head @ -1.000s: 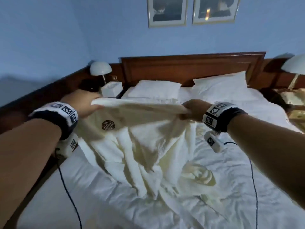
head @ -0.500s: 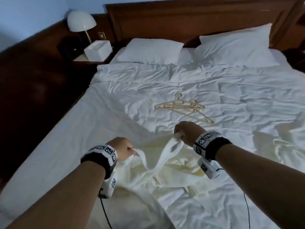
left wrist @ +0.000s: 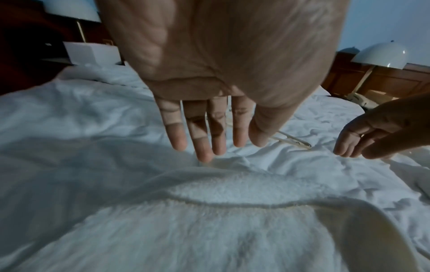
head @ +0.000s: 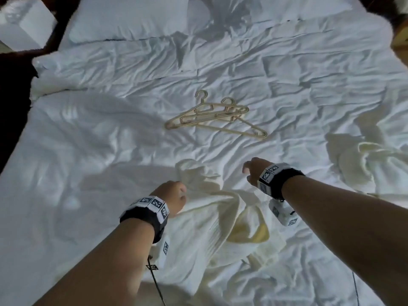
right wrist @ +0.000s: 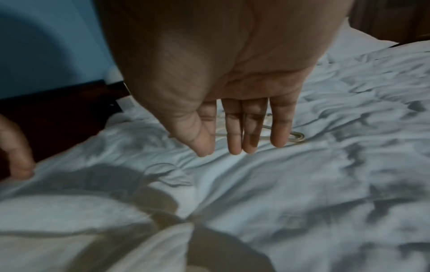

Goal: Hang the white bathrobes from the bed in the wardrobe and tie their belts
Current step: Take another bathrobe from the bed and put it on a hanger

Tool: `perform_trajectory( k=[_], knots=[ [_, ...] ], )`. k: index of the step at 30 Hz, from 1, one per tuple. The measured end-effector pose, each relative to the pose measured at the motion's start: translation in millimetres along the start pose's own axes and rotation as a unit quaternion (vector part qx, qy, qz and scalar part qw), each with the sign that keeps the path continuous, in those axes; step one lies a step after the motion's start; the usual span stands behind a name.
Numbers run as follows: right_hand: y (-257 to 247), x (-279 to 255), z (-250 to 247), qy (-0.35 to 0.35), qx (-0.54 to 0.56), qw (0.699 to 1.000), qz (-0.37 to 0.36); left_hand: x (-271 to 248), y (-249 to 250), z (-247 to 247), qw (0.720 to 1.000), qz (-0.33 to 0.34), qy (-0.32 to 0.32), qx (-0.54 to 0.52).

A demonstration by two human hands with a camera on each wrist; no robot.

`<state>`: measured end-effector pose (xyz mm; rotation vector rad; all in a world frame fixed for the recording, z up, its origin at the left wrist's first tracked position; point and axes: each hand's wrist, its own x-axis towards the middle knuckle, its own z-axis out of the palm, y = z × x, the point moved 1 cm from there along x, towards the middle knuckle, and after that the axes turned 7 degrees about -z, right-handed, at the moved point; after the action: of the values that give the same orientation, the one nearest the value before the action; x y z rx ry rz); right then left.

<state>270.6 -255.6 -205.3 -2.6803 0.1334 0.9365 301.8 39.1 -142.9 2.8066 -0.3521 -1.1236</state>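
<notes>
A cream-white bathrobe [head: 216,219] lies spread on the bed just below my hands; its towelling collar [left wrist: 232,195] shows in the left wrist view. My left hand [head: 174,195] hovers over its upper left part, fingers [left wrist: 204,139] straight, holding nothing. My right hand [head: 251,171] is above the sheet to the right of the collar, fingers [right wrist: 235,132] straight and empty. Two beige plastic hangers [head: 216,115] lie overlapped on the bed beyond both hands. A second white bathrobe [head: 371,166] lies crumpled at the right edge.
The bed [head: 99,140] carries a wrinkled white duvet, with pillows [head: 132,18] at the head. A white box [head: 26,25] stands on the left nightstand. A white dome lamp [left wrist: 381,55] stands on the far bedside table. Cables run from my wrist cameras.
The bathrobe was held up by both hands, then lowered onto the bed. Both hands have let go and now hover open. My view has tipped down towards the bed.
</notes>
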Motion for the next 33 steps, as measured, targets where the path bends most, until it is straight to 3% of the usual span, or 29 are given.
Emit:
perform_trajectory(
  k=[4,8,15,17,22,27,33],
  knots=[
    [24.4,45.6,-7.0,0.011,-0.030,0.999,0.040,44.1,2.6,0.7,0.999,0.033,-0.026,-0.005],
    [37.0,88.9,-9.8,-0.020,-0.075,0.996,0.044,69.0,-8.1,-6.2,0.997,0.055,-0.052,0.018],
    [43.4,153.7,-36.4,0.036,-0.062,0.995,0.067,98.3,-44.4,-26.6,0.999,0.015,-0.039,-0.013],
    [50.5,166.4,-32.9,0.023,-0.069,0.994,0.075,100.1,-46.5,-24.7,0.999,0.019,-0.045,-0.014],
    [62.4,162.1,-3.9,0.018,-0.078,0.996,0.049,112.9,-35.4,-10.4,0.997,0.030,-0.068,-0.024],
    [64.3,130.9,44.0,0.034,-0.008,0.998,0.046,123.0,5.6,16.6,0.992,0.071,-0.088,-0.052],
    [66.3,89.2,58.3,0.052,0.001,0.998,0.042,104.8,53.3,72.4,0.971,0.146,-0.190,0.011]
  ],
)
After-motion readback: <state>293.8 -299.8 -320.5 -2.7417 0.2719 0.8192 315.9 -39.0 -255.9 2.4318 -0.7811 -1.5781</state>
